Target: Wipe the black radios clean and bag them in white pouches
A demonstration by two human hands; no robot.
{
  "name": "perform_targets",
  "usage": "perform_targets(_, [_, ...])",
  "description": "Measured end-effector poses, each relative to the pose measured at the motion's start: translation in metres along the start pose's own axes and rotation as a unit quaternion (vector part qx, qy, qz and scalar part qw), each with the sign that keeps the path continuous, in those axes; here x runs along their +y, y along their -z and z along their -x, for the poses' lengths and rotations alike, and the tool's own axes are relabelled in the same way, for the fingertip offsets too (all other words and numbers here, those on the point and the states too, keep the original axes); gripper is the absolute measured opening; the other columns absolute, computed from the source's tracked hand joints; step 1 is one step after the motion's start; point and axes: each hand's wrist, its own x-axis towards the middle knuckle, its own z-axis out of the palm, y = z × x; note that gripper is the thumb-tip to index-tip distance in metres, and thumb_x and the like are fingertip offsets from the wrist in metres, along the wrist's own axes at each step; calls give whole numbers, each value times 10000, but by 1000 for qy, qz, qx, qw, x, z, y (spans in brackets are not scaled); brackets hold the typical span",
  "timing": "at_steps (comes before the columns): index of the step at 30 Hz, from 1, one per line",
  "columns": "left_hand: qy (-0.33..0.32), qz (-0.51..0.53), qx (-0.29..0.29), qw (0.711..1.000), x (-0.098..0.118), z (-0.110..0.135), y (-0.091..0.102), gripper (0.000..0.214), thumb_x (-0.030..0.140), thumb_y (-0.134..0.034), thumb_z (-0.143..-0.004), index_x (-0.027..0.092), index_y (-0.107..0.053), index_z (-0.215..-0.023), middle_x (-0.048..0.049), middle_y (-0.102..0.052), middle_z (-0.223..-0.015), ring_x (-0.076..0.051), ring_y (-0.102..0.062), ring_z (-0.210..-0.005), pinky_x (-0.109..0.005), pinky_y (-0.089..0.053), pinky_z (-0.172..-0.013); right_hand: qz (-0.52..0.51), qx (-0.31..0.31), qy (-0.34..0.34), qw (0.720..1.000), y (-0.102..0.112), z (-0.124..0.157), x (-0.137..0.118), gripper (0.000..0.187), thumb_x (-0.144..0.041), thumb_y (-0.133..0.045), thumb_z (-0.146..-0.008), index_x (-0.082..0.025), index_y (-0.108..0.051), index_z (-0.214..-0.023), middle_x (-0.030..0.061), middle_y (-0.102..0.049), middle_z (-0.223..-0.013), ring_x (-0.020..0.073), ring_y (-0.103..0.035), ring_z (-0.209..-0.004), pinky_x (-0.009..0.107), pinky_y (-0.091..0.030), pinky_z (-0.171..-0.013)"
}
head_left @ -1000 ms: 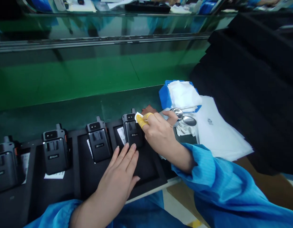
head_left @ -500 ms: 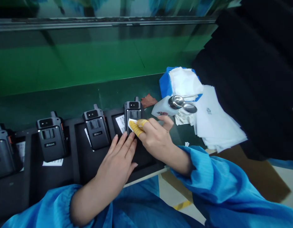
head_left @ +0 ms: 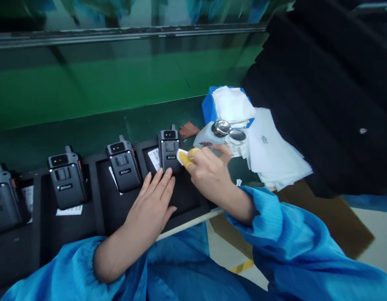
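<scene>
My left hand (head_left: 151, 205) lies flat with fingers stretched out on a black tray (head_left: 187, 200), its fingertips at the lower edge of a black device (head_left: 169, 151) marked Riton. My right hand (head_left: 209, 171), with yellow finger cots on thumb and forefinger, pinches a small white wipe (head_left: 182, 154) against the right side of that device. Two more of the same devices (head_left: 123, 166) (head_left: 65, 180) stand in the trays to the left, each beside a white label.
A white dispenser bottle with a metal top (head_left: 214, 133) stands just right of the device, by a blue box of white wipes (head_left: 231, 104) and a stack of white sheets (head_left: 275, 154). Black foam trays (head_left: 322, 92) pile up at the right. A green conveyor belt (head_left: 87, 92) runs behind.
My right hand slid the wipe from the device's top down its face, then over to its right side. My left hand stayed at the device's base. The view shifted slightly.
</scene>
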Motion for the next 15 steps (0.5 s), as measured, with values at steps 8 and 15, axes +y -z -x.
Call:
perform_targets(8, [20,35,7,999,2,2,0,510,237,-501,-892,81,-429,-1371,-198,-407,-1478,-304,-381,-1377,-521,-355,-1111,53,-20,-230,971,14,2,68,280,-67,-380,-804,-187,-597,-672,32,-522,-806,166,-405,-780,421,-203,-826])
perform_targets(15, [55,-1,75,996,3,44,30,438,282,-407,-949,58,-492,-1316,-214,-506,-1397,-338,-473,-1306,-662,-186,-1125,65,38,-132,988,1,0,81,308,-74,-405,-826,-196,-600,-621,39,-539,-684,173,-396,-755,446,-207,-779])
